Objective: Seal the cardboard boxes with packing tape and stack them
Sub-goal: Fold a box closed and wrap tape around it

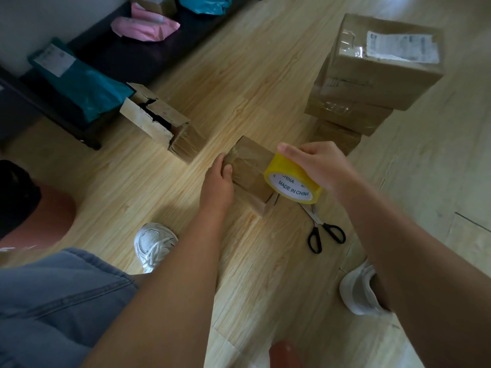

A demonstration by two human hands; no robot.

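A small cardboard box [252, 166] lies on the wooden floor in the middle of the view, with clear tape across its top. My left hand [220, 179] grips its left end. My right hand [316, 166] holds a yellow roll of packing tape [292, 184] against the box's right end. A stack of taped boxes [372, 83] stands at the upper right, the top one bearing a white label. An open box [162, 120] with raised flaps lies to the left of the middle.
Black-handled scissors [324, 232] lie on the floor just below the tape roll. A dark low bench [111, 57] along the wall holds teal and pink mailer bags. My white shoes [152, 245] rest on the floor, one either side.
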